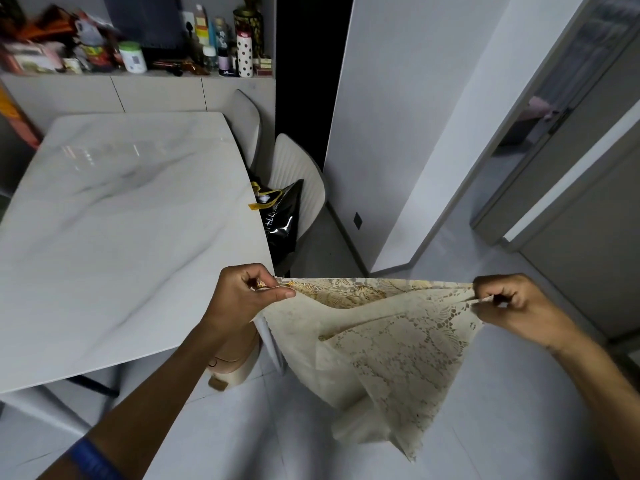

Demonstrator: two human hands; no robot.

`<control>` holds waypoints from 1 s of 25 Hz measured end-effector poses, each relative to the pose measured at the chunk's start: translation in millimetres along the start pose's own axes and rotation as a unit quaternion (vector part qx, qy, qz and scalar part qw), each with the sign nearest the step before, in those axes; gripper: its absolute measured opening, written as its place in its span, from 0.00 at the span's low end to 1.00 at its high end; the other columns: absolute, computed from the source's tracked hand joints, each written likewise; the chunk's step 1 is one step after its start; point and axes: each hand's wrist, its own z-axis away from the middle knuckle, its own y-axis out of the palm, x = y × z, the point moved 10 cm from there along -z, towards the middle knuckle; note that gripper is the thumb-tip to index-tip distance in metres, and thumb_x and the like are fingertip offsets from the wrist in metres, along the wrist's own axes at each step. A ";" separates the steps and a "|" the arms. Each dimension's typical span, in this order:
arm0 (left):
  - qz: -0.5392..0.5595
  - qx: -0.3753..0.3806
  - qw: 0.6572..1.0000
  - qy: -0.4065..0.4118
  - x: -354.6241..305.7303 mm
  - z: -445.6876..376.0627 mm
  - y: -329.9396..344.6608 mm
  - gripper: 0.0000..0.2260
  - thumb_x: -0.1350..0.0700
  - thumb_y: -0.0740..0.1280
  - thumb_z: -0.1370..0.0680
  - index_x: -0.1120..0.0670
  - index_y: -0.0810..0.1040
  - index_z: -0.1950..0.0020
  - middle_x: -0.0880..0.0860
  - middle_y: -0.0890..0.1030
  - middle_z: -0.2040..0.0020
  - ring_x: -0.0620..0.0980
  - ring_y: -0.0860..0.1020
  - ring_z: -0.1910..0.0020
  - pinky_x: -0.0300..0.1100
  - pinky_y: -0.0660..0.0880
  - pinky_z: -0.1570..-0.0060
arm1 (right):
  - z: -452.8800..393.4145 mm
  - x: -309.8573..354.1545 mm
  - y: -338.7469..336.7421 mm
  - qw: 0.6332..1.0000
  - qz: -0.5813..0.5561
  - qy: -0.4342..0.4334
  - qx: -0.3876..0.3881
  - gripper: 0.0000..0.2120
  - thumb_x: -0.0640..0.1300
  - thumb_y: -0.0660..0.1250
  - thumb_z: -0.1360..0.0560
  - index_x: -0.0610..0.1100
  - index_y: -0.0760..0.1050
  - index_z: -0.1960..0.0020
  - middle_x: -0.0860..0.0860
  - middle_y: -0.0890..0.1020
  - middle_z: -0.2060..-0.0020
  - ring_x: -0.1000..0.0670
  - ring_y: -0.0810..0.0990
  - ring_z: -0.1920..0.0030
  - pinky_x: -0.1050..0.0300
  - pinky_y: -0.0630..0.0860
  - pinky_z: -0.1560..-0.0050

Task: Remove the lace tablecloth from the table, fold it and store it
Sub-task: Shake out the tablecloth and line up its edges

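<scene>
**Lace tablecloth held taut between two hands, off the worktop**

The lace tablecloth point(381, 337) is held in the air, to the right of the near corner of the white marble worktop point(121, 220) and above the pale tiled floor point(242, 427). Its upper edge is stretched in a nearly straight line between the two hands. The left end is pinched by the left hand point(247, 292), whose fingers point(277, 294) are curled tightly round the cloth with the thumb laid along the edge. The right end is gripped by the right hand point(516, 306), its fingers closed on a gathered fold of lace. Below the taut edge the cloth hangs doubled in several layers and tapers to a point near the floor; how many layers are folded together cannot be told for certain.

The worktop's surface is seen bare and glossy, with grey veining. Two pale chairs point(294, 174) are pushed in at its far right side, and a black shopping bag point(282, 216) with yellow handles is set on the nearer one. A shelf point(138, 76) crowded with bottles, jars and tins is seen beyond the worktop. A blue wristband point(91, 460) is worn on the left forearm.
</scene>
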 end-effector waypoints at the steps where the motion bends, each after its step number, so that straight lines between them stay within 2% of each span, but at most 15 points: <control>1: -0.014 -0.007 1.000 0.004 -1.7 -1.5 0.2 0.11 0.52 0.80 0.36 0.52 0.79 0.68 0.51 0.83 0.67 0.46 0.79 0.68 0.37 0.75 0.67 | -0.7 1.3 3.6 1.000 0.004 -0.007 0.003 0.22 0.23 0.69 0.33 0.46 0.66 0.72 0.54 0.69 0.74 0.55 0.67 0.73 0.59 0.61 0.73; 2: -0.034 0.004 0.999 0.018 -4.6 -3.6 2.9 0.13 0.52 0.80 0.35 0.52 0.76 0.67 0.50 0.81 0.67 0.42 0.76 0.69 0.34 0.72 0.67 | -1.2 2.6 6.7 1.000 0.011 -0.014 0.006 0.23 0.24 0.70 0.33 0.47 0.67 0.72 0.54 0.70 0.73 0.54 0.68 0.73 0.59 0.63 0.73; 4: -0.114 0.103 0.984 0.085 -15.7 -3.1 20.1 0.12 0.51 0.77 0.30 0.49 0.74 0.63 0.43 0.78 0.66 0.39 0.74 0.68 0.30 0.69 0.67 | -2.5 3.8 10.1 1.000 0.013 -0.024 0.008 0.22 0.24 0.71 0.34 0.47 0.68 0.72 0.53 0.72 0.72 0.53 0.70 0.72 0.58 0.66 0.73; 5: -0.176 0.176 0.959 0.138 -20.6 3.2 32.5 0.09 0.52 0.74 0.26 0.48 0.74 0.60 0.41 0.77 0.64 0.37 0.74 0.66 0.29 0.68 0.67 | -3.1 3.7 9.8 1.000 0.007 -0.026 0.005 0.21 0.24 0.70 0.33 0.46 0.69 0.72 0.53 0.72 0.73 0.53 0.71 0.72 0.58 0.66 0.73; 7: -0.291 0.291 0.880 0.237 -20.2 24.2 51.5 0.07 0.59 0.71 0.25 0.47 0.76 0.56 0.41 0.74 0.60 0.36 0.70 0.65 0.26 0.64 0.66 | -5.0 4.5 6.1 1.000 0.000 -0.024 -0.008 0.19 0.24 0.70 0.32 0.43 0.68 0.71 0.52 0.71 0.74 0.54 0.69 0.73 0.60 0.64 0.73; 9: -0.372 0.343 0.819 0.272 -6.3 41.5 61.6 0.17 0.66 0.74 0.32 0.45 0.80 0.54 0.44 0.76 0.57 0.37 0.70 0.65 0.27 0.62 0.66 | -7.9 12.1 4.7 0.999 0.013 -0.030 -0.017 0.19 0.26 0.70 0.32 0.43 0.67 0.71 0.50 0.70 0.74 0.52 0.68 0.74 0.60 0.63 0.73; 11: -0.410 0.352 0.794 0.277 8.2 54.5 71.7 0.19 0.67 0.76 0.37 0.45 0.84 0.54 0.47 0.80 0.55 0.44 0.79 0.62 0.30 0.67 0.66 | -9.9 27.1 6.2 0.998 0.034 -0.053 -0.016 0.19 0.28 0.71 0.32 0.45 0.68 0.72 0.50 0.71 0.74 0.48 0.70 0.74 0.57 0.66 0.74; 13: -0.419 0.325 0.812 0.244 23.8 56.9 74.9 0.16 0.63 0.75 0.32 0.49 0.85 0.48 0.50 0.83 0.49 0.49 0.82 0.54 0.34 0.75 0.60 | -10.2 46.1 7.3 0.995 0.049 -0.082 -0.013 0.20 0.29 0.72 0.32 0.48 0.69 0.72 0.51 0.71 0.74 0.47 0.72 0.73 0.55 0.68 0.73; 15: -0.392 0.249 0.874 0.142 36.2 41.6 64.5 0.12 0.59 0.71 0.27 0.52 0.83 0.44 0.51 0.83 0.44 0.50 0.82 0.49 0.39 0.77 0.50 | -7.9 67.8 12.0 0.992 0.062 -0.113 0.000 0.20 0.29 0.72 0.33 0.50 0.70 0.71 0.53 0.73 0.73 0.51 0.73 0.72 0.60 0.70 0.72; 17: -0.309 0.182 0.931 0.066 38.9 25.3 61.1 0.07 0.59 0.68 0.27 0.57 0.83 0.51 0.53 0.84 0.52 0.50 0.80 0.58 0.42 0.77 0.56 | -2.7 90.5 21.6 0.986 0.083 -0.146 0.022 0.18 0.30 0.72 0.34 0.49 0.70 0.70 0.55 0.74 0.72 0.55 0.75 0.71 0.68 0.68 0.69; 18: -0.281 0.173 0.942 0.056 36.6 19.3 67.4 0.05 0.60 0.67 0.27 0.60 0.82 0.56 0.56 0.83 0.58 0.50 0.78 0.63 0.42 0.75 0.60 | 0.4 100.1 25.7 0.983 0.090 -0.159 0.030 0.17 0.32 0.72 0.34 0.50 0.70 0.69 0.55 0.74 0.72 0.56 0.74 0.70 0.71 0.67 0.68; 21: -0.280 0.215 0.933 0.066 23.9 18.3 100.9 0.04 0.65 0.68 0.25 0.65 0.82 0.57 0.62 0.82 0.60 0.56 0.79 0.62 0.40 0.73 0.60 | 8.1 114.2 27.1 0.980 0.101 -0.170 0.030 0.13 0.35 0.71 0.34 0.49 0.71 0.69 0.55 0.74 0.71 0.57 0.74 0.69 0.73 0.66 0.66; 23: -0.249 0.259 0.932 0.052 21.3 23.5 118.2 0.05 0.66 0.68 0.24 0.67 0.81 0.52 0.65 0.82 0.54 0.57 0.79 0.58 0.48 0.76 0.56 | 11.7 112.8 21.3 0.981 0.106 -0.161 0.016 0.10 0.37 0.70 0.35 0.47 0.72 0.69 0.55 0.74 0.71 0.56 0.74 0.69 0.71 0.66 0.66; 24: -0.222 0.291 0.930 0.035 20.1 27.2 124.9 0.06 0.65 0.67 0.23 0.67 0.80 0.49 0.65 0.81 0.49 0.55 0.79 0.53 0.53 0.77 0.50 | 13.7 111.0 18.4 0.981 0.111 -0.158 0.009 0.09 0.37 0.70 0.35 0.46 0.73 0.69 0.55 0.74 0.71 0.57 0.74 0.70 0.71 0.66 0.66; 25: -0.187 0.330 0.925 -0.008 23.7 34.0 128.9 0.06 0.62 0.67 0.22 0.63 0.79 0.48 0.60 0.81 0.46 0.48 0.78 0.50 0.52 0.76 0.44 | 15.6 108.3 16.0 0.981 0.114 -0.155 0.001 0.08 0.37 0.70 0.35 0.46 0.74 0.69 0.56 0.74 0.71 0.56 0.75 0.69 0.70 0.67 0.67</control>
